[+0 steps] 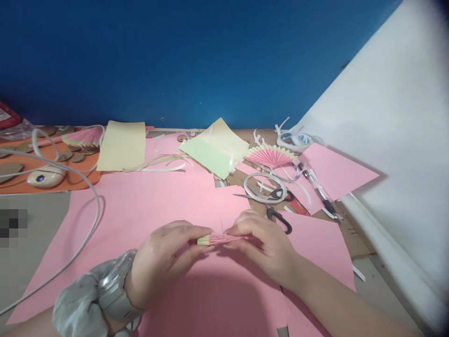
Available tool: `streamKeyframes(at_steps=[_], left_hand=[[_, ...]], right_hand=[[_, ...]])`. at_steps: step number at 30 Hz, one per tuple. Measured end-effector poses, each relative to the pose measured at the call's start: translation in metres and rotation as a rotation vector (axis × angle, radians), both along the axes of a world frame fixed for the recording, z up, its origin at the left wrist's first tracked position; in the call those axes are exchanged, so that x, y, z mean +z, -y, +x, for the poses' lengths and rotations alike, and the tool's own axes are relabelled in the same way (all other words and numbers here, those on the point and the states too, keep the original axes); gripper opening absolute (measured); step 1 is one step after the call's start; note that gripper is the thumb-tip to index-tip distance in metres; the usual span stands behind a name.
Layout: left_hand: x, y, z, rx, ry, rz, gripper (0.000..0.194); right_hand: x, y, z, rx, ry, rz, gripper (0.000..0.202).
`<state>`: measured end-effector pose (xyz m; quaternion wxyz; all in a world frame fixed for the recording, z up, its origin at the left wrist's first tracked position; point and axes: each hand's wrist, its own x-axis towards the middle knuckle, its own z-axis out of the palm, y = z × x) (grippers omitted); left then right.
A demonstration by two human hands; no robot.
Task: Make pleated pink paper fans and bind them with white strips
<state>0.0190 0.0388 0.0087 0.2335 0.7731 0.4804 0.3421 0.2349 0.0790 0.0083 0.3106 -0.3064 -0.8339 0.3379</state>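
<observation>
A pleated paper fan [218,239], pink with a yellow-green end, is folded up into a narrow strip between my hands. My left hand [175,248] pinches its yellow-green end between thumb and fingers. At the pink end, my right hand [261,238] grips the strip the same way. Both hands hover over large pink paper sheets [140,201]. Just beyond my right hand lie black-handled scissors [278,220] and a roll of clear tape [248,187]. A second fan [271,156], spread open in pink and yellow-green, rests farther back.
At the back stand yellow paper [122,145] and a green sheet [210,157]. A pen [321,189] lies by pink paper [338,171] against the white wall. On the left, a white cable [94,210] crosses the sheets near a cream device [45,177] and another fan [84,137].
</observation>
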Motion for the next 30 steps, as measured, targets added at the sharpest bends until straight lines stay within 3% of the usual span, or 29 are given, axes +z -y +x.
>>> streamKeyframes(at_steps=[13, 24, 30], left_hand=[[0.0062, -0.0021, 0.0001, -0.006, 0.005, -0.272, 0.013], [0.0072, -0.0035, 0.0026, -0.013, -0.007, -0.274, 0.012], [0.0042, -0.0006, 0.0021, -0.067, -0.004, -0.18, 0.008]], right_hand=[[-0.0017, -0.0006, -0.0015, 0.015, 0.017, 0.062, 0.011], [0.0038, -0.0007, -0.0031, 0.056, 0.176, 0.024, 0.013], [0.0012, 0.0014, -0.0062, 0.129, 0.174, 0.195, 0.016]])
